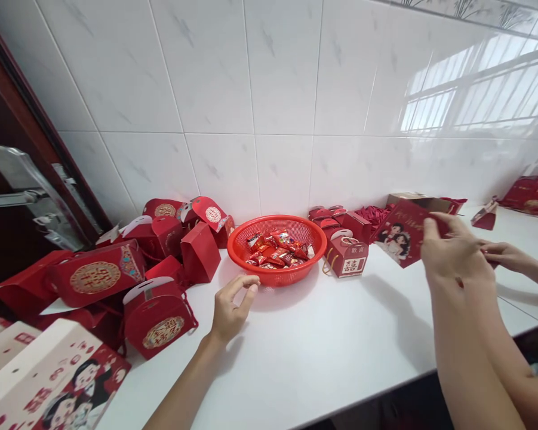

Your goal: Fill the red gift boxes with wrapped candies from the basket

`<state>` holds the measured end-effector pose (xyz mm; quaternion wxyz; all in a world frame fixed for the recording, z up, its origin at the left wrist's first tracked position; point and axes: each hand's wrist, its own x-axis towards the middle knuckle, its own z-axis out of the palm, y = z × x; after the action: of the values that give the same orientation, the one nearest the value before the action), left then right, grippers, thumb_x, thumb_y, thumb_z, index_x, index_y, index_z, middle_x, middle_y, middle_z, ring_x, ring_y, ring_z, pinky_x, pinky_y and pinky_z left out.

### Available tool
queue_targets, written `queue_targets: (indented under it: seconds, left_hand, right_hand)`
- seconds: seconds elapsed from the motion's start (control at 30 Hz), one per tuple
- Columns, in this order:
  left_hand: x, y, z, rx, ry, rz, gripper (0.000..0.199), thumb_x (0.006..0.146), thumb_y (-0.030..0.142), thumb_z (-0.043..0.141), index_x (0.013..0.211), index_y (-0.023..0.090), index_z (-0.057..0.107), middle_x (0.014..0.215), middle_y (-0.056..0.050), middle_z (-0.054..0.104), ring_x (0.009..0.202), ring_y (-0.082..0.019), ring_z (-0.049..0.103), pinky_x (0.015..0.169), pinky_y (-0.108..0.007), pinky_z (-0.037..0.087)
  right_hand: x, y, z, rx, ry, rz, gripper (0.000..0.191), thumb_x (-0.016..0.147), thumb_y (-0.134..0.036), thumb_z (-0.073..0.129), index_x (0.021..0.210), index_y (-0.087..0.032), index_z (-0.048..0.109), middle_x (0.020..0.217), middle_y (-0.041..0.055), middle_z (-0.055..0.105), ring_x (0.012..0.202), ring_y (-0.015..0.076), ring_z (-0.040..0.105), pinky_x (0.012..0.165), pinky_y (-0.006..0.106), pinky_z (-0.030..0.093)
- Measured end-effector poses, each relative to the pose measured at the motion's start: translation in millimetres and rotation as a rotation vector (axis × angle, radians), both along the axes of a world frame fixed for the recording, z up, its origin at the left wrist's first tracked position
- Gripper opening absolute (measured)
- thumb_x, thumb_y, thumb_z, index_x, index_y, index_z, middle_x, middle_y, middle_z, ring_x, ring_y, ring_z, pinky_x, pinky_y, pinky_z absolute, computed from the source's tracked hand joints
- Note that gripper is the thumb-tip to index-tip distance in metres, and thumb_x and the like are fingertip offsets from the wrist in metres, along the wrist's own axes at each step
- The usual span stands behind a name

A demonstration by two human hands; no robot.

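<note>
My left hand (233,306) is just in front of a red plastic basket (275,278), fingers loosely bent, thumb apart, nothing visible between them. Whether its fingertips touch the basket's rim, I cannot tell. Red-wrapped sweets (277,254) lie inside the basket. On the right, my right hand (452,254) grips a dark red paper gift box (398,236) with a cartoon wedding couple on it, held tilted above the table. To the basket's right stands a small red gift box (347,257) with a white panel and cord handle.
Red gift boxes (101,276) are heaped on the left, with a white-and-red box (62,376) in front. A co-worker's hand (508,255) is close behind my right hand. More red bags (531,191) and an open carton (412,198) line the tiled wall. A door handle (15,197) juts in at left.
</note>
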<state>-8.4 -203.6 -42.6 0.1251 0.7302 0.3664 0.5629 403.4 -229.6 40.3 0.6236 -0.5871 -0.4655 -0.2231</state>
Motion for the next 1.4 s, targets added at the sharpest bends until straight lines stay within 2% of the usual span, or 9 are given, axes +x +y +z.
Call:
queue_targets:
  seconds: [0.07, 0.2, 0.47, 0.7, 0.8, 0.9, 1.07, 1.27, 1.4]
  left_hand:
    - [1, -2, 1.5, 0.025, 0.037, -0.016, 0.017, 0.088, 0.027, 0.058, 0.081, 0.020, 0.072, 0.077, -0.004, 0.076, 0.072, -0.018, 0.071, 0.070, -0.027, 0.057]
    - [-2, -1, 1.4, 0.036, 0.075, -0.009, 0.017, 0.088, 0.025, 0.057, 0.079, 0.020, 0.072, 0.078, -0.004, 0.076, 0.073, -0.019, 0.071, 0.072, -0.028, 0.057]
    - [-9, 0, 6.4, 0.210, 0.126, 0.046, 0.016, 0.091, 0.019, 0.057, 0.083, 0.020, 0.071, 0.082, -0.004, 0.074, 0.077, -0.017, 0.071, 0.074, -0.028, 0.056]
    - [-51, -2, 35.0, 0.336, 0.027, 0.661, 0.013, 0.088, 0.023, 0.062, 0.093, 0.020, 0.074, 0.110, -0.012, 0.069, 0.105, -0.029, 0.065, 0.101, -0.045, 0.047]
    - [-76, 3, 36.3, 0.174, 0.124, 0.867, 0.018, 0.086, 0.028, 0.063, 0.098, 0.019, 0.074, 0.118, -0.017, 0.068, 0.111, -0.037, 0.062, 0.100, -0.056, 0.044]
    - [-97, 8, 30.2, -0.074, 0.248, 0.945, 0.021, 0.082, 0.035, 0.065, 0.094, 0.022, 0.076, 0.109, -0.017, 0.072, 0.101, -0.042, 0.064, 0.084, -0.057, 0.049]
    - [-107, 13, 25.2, -0.137, 0.231, 0.806, 0.018, 0.072, 0.033, 0.065, 0.083, 0.024, 0.076, 0.085, -0.009, 0.076, 0.077, -0.030, 0.069, 0.075, -0.043, 0.055]
    - [-60, 2, 32.4, -0.284, -0.071, 0.235, 0.019, 0.069, 0.031, 0.065, 0.082, 0.021, 0.074, 0.080, -0.005, 0.075, 0.072, -0.021, 0.071, 0.066, -0.030, 0.061]
    - [-23, -14, 34.7, -0.342, -0.136, -0.116, 0.014, 0.077, 0.029, 0.070, 0.084, 0.018, 0.075, 0.089, -0.007, 0.072, 0.072, -0.017, 0.069, 0.054, -0.023, 0.058]
  right_hand:
    - [4, 22, -22.3, -0.032, 0.149, -0.134, 0.035, 0.079, -0.036, 0.052, 0.091, -0.012, 0.075, 0.091, 0.0166, 0.074, 0.081, 0.0291, 0.065, 0.077, 0.043, 0.049]
    - [-3, 57, -55.7, -0.214, 0.203, -0.161, 0.039, 0.075, -0.044, 0.051, 0.087, -0.015, 0.075, 0.079, 0.0148, 0.074, 0.071, 0.0286, 0.062, 0.069, 0.041, 0.047]
    - [-5, 68, -83.4, -0.203, 0.181, -0.031, 0.047, 0.076, -0.057, 0.050, 0.092, -0.017, 0.069, 0.091, 0.0159, 0.073, 0.082, 0.0298, 0.063, 0.080, 0.045, 0.049]
    - [-24, 56, -68.8, 0.109, 0.038, -0.170, 0.036, 0.081, -0.048, 0.054, 0.098, -0.018, 0.065, 0.112, 0.0194, 0.069, 0.111, 0.0383, 0.061, 0.099, 0.059, 0.041]
    - [-43, 48, -60.5, 0.212, -0.034, -0.122, 0.026, 0.085, -0.040, 0.056, 0.097, -0.018, 0.064, 0.114, 0.0182, 0.068, 0.112, 0.0374, 0.062, 0.100, 0.060, 0.041]
    - [-65, 42, -57.1, 0.213, -0.092, -0.048, 0.022, 0.089, -0.036, 0.055, 0.097, -0.017, 0.064, 0.114, 0.0179, 0.068, 0.113, 0.0360, 0.062, 0.102, 0.059, 0.041]
    - [-99, 40, -58.2, 0.117, -0.154, 0.067, 0.016, 0.090, -0.031, 0.052, 0.094, -0.021, 0.064, 0.114, 0.0145, 0.068, 0.113, 0.0334, 0.062, 0.103, 0.058, 0.040]
    - [-140, 32, -65.1, 0.129, -0.309, 0.304, 0.011, 0.088, -0.021, 0.056, 0.094, -0.024, 0.065, 0.113, 0.0107, 0.069, 0.105, 0.0295, 0.065, 0.099, 0.053, 0.047]
    - [-178, 16, -71.4, 0.067, -0.409, 0.659, 0.027, 0.088, -0.011, 0.055, 0.108, -0.025, 0.067, 0.120, 0.0136, 0.067, 0.107, 0.0292, 0.065, 0.092, 0.049, 0.053]
